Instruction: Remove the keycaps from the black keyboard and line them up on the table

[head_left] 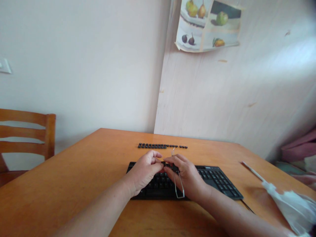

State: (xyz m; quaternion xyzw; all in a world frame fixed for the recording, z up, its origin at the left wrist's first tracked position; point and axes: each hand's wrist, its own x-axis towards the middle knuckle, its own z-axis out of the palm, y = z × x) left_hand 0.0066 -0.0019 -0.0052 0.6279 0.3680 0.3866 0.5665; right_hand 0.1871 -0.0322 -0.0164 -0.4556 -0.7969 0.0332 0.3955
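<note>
Black rectangular plastic keyboard (219,181), with open brown wooden table (81,174) off its left edge, lies beneath left hand (145,168) pinching a small black piece (163,163) and right hand (189,176) clasping bent silver wire (181,197).

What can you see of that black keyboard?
The long black computer keyboard, apparently plastic, lies flat on the orange-brown wooden table, with a block of keys at its right end and a thin black cable leaving that side. The person's left hand and right hand partly hide it; contact is unclear.
</note>
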